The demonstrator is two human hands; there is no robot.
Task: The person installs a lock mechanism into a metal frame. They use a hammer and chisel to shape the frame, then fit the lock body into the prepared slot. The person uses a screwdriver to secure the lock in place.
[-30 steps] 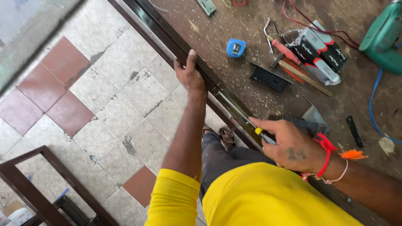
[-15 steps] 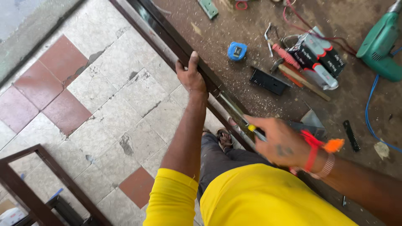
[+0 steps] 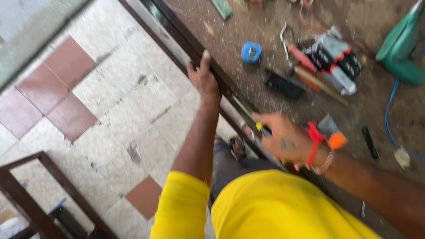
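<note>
The person's left hand (image 3: 203,79) is curled over the edge of a long dark brown frame bar (image 3: 186,42) that runs slantwise between the tiled floor (image 3: 119,110) and the dusty workbench (image 3: 354,124), with the fingers wrapped around it. The right hand (image 3: 285,139) is squeezed shut around a small tool with a yellow and black tip (image 3: 261,129), held right next to the same bar lower down. A blue tape measure (image 3: 251,52), a green drill (image 3: 400,48) and some other tools lie well apart on the bench.
</note>
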